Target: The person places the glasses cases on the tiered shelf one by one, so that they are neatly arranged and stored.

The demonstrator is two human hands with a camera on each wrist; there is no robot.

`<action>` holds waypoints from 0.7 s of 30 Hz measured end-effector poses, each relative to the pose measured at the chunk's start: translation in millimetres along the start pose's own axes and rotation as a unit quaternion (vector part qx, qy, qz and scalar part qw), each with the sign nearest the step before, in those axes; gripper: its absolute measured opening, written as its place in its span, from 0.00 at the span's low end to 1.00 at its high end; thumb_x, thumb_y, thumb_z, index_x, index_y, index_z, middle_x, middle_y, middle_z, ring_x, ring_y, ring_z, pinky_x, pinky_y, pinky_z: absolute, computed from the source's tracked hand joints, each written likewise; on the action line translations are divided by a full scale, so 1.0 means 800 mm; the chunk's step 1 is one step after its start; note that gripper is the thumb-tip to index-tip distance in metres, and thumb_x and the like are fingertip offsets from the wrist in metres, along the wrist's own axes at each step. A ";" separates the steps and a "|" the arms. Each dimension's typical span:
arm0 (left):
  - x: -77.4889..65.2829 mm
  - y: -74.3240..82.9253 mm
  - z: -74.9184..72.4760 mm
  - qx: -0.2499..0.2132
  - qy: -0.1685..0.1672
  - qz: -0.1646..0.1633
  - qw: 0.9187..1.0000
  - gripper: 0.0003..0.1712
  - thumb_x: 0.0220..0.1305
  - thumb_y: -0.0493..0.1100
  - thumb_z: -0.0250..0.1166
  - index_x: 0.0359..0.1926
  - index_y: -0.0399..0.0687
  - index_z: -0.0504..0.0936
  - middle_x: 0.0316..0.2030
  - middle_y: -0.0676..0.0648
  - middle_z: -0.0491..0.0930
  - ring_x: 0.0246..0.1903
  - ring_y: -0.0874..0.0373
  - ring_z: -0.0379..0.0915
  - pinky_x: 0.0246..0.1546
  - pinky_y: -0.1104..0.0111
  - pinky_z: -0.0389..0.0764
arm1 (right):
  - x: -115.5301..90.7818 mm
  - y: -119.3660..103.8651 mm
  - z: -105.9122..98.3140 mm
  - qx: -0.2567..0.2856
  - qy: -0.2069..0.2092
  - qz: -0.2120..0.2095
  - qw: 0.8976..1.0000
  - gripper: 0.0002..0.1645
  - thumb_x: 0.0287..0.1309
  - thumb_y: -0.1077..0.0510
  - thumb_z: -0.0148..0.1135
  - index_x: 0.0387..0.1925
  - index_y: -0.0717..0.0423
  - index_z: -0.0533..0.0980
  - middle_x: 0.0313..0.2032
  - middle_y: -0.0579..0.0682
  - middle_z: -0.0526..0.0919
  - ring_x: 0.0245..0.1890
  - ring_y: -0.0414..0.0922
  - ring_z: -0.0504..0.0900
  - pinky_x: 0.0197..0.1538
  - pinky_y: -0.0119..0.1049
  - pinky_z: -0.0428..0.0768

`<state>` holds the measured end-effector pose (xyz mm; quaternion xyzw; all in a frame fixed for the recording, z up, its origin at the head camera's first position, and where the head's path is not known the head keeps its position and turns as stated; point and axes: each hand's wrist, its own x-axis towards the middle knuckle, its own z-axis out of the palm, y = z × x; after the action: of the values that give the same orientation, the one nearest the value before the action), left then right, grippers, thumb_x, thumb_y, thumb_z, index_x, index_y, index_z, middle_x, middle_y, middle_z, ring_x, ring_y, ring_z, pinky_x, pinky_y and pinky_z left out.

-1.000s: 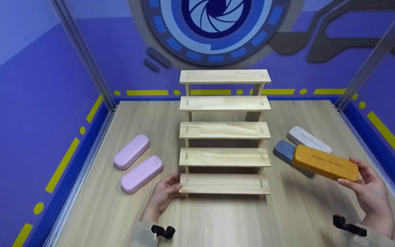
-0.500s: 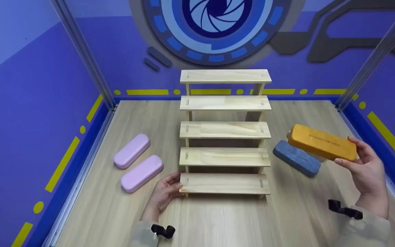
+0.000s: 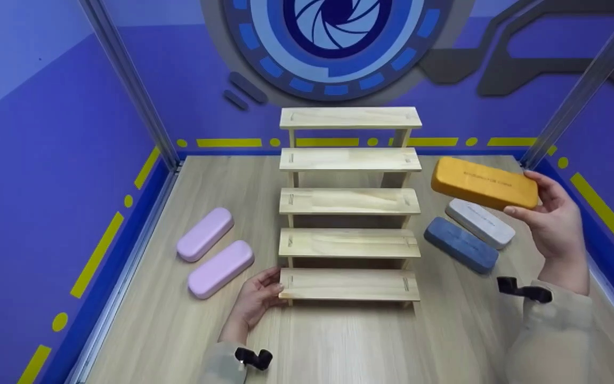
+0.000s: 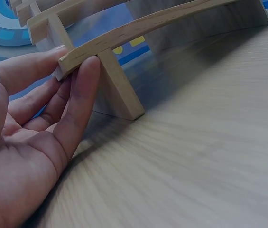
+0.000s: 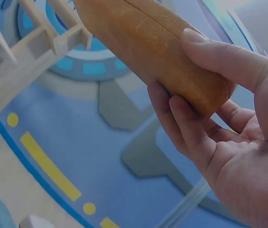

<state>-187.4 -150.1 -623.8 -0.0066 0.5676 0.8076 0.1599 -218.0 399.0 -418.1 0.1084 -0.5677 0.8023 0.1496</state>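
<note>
My right hand (image 3: 555, 218) grips the right end of an orange glasses case (image 3: 484, 183) with printed lettering, thumb on the near side. In the right wrist view the orange case (image 5: 157, 52) is up in the air, a seam running along it. My left hand (image 3: 256, 301) pinches the left end of the lowest step of a wooden tiered display rack (image 3: 349, 284). The left wrist view has the thumb on top of the board (image 4: 84, 51) and the fingers beneath it, beside the rack's leg (image 4: 119, 88).
Right of the rack lie a white case (image 3: 480, 223) and a blue case (image 3: 460, 244), side by side on the wooden table (image 3: 349, 341). Two pink cases (image 3: 220, 269) lie to its left. Blue printed walls (image 3: 62, 160) with metal corner posts (image 3: 131, 85) enclose the table.
The right hand has carried the orange case away from me, up and slightly left in the head view, uncovering the blue and white cases. My left hand stays on the rack.
</note>
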 end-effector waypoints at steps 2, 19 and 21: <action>0.000 -0.001 0.000 -0.001 -0.001 -0.001 1.000 0.39 0.67 0.28 0.62 0.75 0.23 0.55 0.60 0.46 0.76 0.46 0.61 0.79 0.42 0.66 0.89 | 0.010 -0.002 0.009 0.000 -0.002 0.000 1.000 0.40 0.53 0.89 0.56 0.67 0.65 0.70 0.59 0.54 0.75 0.52 0.44 0.83 0.50 0.31 0.87; 0.000 0.000 -0.001 -0.006 -0.005 0.005 1.000 0.40 0.66 0.28 0.62 0.74 0.22 0.55 0.58 0.47 0.78 0.46 0.60 0.79 0.43 0.66 0.89 | 0.096 -0.014 0.080 0.013 -0.041 0.013 0.999 0.39 0.52 0.87 0.60 0.65 0.63 0.73 0.58 0.55 0.76 0.51 0.46 0.81 0.50 0.31 0.88; 0.000 -0.001 -0.002 -0.006 -0.005 0.005 1.000 0.40 0.66 0.28 0.62 0.74 0.22 0.55 0.58 0.46 0.77 0.46 0.60 0.79 0.42 0.66 0.89 | 0.105 -0.015 0.088 0.021 -0.049 0.022 0.998 0.39 0.52 0.86 0.60 0.65 0.62 0.73 0.58 0.55 0.75 0.52 0.47 0.80 0.50 0.32 0.88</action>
<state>-187.6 -151.0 -624.9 -0.0010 0.5620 0.8118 0.1585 -291.5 346.1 -355.3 0.1378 -0.5600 0.8106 0.1016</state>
